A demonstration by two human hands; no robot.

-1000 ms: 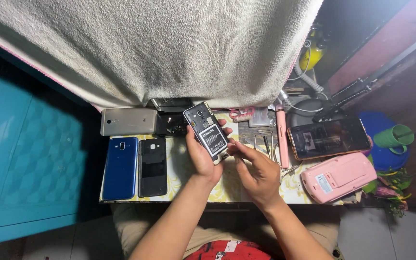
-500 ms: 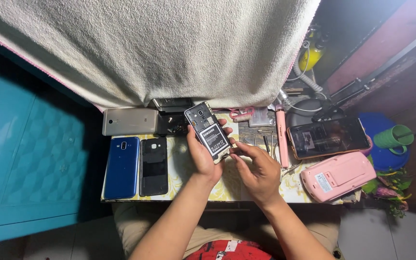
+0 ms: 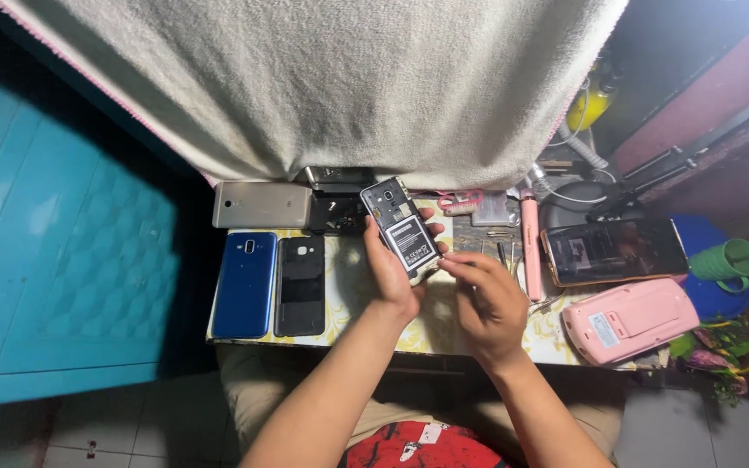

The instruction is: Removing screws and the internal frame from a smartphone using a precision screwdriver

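Phone (image 3: 400, 230) with its back cover off, battery showing, sits tilted above the middle of the bench (image 3: 348, 295), lifted in the left hand (image 3: 392, 277), whose grip is closed around its lower half, thumb on the near edge and fingertips showing at the far edge. Going from the left: a blue phone (image 3: 244, 283) lies face down at the bench's 9 o'clock side, and just beside it, at its 3 o'clock, lies a black phone (image 3: 302, 286), also face down. At 12 o'clock from these two, a gold phone (image 3: 262, 205) lies crosswise under the hem of a large off-white towel (image 3: 322, 78) that hangs over the far part of the scene. Next comes the held phone, and at its 4 o'clock the right hand (image 3: 487, 303) has its fingers bent, the fingertips (image 3: 452, 264) drawn together right at the phone's lower corner; whether they pinch anything I cannot tell. At 3 o'clock from that hand a slim pink tool (image 3: 531, 247) lies lengthwise, then a dark phone (image 3: 613, 250) face up with a glossy screen. At that phone's 6 o'clock lies a pink case (image 3: 630, 319) bearing a white label. At the far 3 o'clock edge a green cup (image 3: 726, 258) stands off the bench.
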